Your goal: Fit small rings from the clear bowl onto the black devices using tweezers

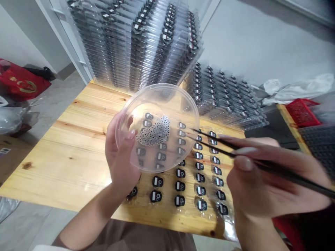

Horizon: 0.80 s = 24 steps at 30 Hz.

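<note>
My left hand (123,150) is closed on the rim of a round clear plastic container (183,101), thumb inside. Small silvery ring-like pieces (154,132) lie heaped in it. Black tweezers (230,148) are pinched in my right hand (272,174); their two tips are apart, near the container's right side. Below, a clear tray on the table holds rows of small black parts (180,186), each with a white patch; some show through the container.
Tall stacks of clear trays (141,45) with black parts stand at the table's (65,139) back edge, with a lower stack (225,94) to their right. A red basket (302,111) is at far right, a red bag (22,82) on the floor at left.
</note>
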Motion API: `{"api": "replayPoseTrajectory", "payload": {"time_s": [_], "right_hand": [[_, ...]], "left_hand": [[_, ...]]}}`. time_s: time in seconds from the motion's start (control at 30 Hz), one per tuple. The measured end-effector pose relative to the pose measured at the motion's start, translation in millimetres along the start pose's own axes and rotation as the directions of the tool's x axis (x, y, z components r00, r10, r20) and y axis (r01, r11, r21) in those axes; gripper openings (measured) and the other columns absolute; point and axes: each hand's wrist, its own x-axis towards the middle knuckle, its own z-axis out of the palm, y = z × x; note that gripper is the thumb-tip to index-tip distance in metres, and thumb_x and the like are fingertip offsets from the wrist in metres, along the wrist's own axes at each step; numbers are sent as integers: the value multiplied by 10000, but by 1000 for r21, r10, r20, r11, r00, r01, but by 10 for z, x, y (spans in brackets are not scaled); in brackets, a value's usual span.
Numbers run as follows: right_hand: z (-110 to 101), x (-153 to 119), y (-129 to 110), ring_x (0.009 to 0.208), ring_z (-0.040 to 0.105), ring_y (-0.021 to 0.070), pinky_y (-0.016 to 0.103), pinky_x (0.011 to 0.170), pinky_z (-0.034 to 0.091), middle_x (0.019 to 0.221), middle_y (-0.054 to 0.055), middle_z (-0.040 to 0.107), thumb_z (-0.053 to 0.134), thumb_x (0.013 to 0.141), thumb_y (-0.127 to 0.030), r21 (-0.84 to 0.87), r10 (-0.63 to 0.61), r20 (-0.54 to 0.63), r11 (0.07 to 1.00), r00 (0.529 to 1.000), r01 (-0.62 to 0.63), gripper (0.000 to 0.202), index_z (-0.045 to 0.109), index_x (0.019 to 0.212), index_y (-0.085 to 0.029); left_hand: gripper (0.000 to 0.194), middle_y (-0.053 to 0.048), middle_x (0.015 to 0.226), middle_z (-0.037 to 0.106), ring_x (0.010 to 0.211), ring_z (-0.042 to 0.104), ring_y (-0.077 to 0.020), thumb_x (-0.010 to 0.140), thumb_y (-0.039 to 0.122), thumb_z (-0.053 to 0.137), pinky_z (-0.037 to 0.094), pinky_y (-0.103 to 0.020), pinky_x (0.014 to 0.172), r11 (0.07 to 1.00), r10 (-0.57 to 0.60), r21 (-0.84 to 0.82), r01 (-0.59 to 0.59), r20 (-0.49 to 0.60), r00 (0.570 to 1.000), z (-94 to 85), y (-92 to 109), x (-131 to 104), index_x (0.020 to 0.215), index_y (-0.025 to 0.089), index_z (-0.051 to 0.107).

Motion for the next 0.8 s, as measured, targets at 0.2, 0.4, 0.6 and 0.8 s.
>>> {"api": "replayPoseTrajectory", "payload": {"time_s": [0.2, 0.4, 0.6, 0.8], "right_hand": [[-32, -64, -85, 749, 631, 147, 299, 598, 511, 875, 22, 711, 660, 761, -26, -245, -42, 411, 957, 911, 154, 280, 643, 990, -185], [20, -129, -67, 723, 596, 124, 285, 624, 474, 894, 30, 721, 655, 786, -40, -291, -46, 477, 934, 878, 207, 228, 616, 979, -157], [103, -163, -88, 727, 573, 113, 280, 633, 441, 859, 33, 729, 619, 811, -40, -272, -53, 529, 935, 847, 228, 163, 598, 939, -138], [115, -180, -65, 728, 561, 122, 294, 624, 425, 875, 20, 737, 610, 816, -48, -274, -61, 576, 925, 815, 262, 161, 589, 943, -144]], "left_hand": [[345, 39, 1182, 631, 1191, 539, -282, 667, 353, 747, 495, -397, 950, 996, 66, 63, -70, 60, 996, -35, 25, -15, 1006, 378, 687], [342, 28, 1163, 639, 1189, 540, -295, 670, 345, 741, 475, -435, 986, 992, 80, 93, -84, 48, 996, -8, 49, -36, 1007, 362, 686], [325, 45, 1174, 638, 1166, 553, -259, 712, 324, 718, 507, -371, 913, 991, 83, 103, -90, 65, 994, -10, 55, -52, 1033, 361, 682], [316, 35, 1129, 648, 1175, 545, -264, 716, 285, 711, 481, -399, 959, 992, 57, 111, -64, 70, 996, -6, 62, -63, 1022, 360, 689]]}}
